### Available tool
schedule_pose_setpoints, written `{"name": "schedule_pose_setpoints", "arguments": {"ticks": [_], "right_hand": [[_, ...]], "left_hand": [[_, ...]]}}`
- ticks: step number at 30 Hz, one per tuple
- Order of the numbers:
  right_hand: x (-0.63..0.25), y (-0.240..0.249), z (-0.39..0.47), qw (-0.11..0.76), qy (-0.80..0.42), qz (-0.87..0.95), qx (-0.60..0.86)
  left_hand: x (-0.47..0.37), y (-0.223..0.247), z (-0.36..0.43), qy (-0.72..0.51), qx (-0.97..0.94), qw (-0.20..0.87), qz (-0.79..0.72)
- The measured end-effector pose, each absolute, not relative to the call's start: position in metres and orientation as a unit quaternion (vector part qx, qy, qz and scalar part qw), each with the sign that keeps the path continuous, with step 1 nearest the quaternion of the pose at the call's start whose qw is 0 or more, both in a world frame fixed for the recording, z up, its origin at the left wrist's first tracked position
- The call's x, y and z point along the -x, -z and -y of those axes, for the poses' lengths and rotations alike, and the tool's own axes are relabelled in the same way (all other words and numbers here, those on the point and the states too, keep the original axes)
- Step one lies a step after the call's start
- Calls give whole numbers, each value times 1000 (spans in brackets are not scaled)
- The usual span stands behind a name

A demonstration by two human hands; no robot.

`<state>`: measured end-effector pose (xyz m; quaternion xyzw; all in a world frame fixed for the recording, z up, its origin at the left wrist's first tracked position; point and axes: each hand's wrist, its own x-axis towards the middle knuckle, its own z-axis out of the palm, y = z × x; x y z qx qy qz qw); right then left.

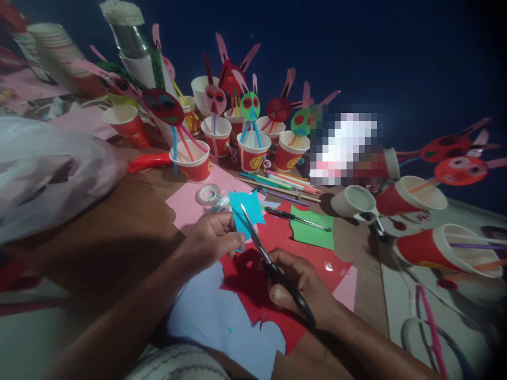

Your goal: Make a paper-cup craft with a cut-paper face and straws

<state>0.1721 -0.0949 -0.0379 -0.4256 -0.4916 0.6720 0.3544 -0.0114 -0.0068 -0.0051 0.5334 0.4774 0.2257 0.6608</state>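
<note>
My left hand (216, 237) pinches a small piece of blue paper (250, 210) by its lower left edge. In my right hand (299, 285) is a pair of scissors (257, 240) with black handles. Its blades point up and left and lie across the blue paper; I cannot tell whether they are parted. Under the hands are a cut sheet of red paper (273, 311) and a pale blue sheet (214, 316). A black pen (297, 218) rests on a green paper square (317, 237), just right of the blue piece.
Behind stand red paper cups (253, 158) holding straws topped with paper faces. Tape rolls (208, 195) lie on pink paper (186, 198). Several coloured pens (289, 184) lie behind the hands. A white mug (352, 203) and tipped cups (428, 248) are at right, a plastic bag (51, 179) at left.
</note>
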Motion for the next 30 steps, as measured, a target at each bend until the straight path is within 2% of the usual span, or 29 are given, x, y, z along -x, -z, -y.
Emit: {"name": "schedule_pose_setpoints", "arguments": {"ticks": [23,30], "right_hand": [[-171,35,93,358,-658,496,439],[-172,36,94,348,-654,503,445]], "left_hand": [[13,16,9,-259,-527,659,-470],[14,11,6,-227,-515,664,-492]]}}
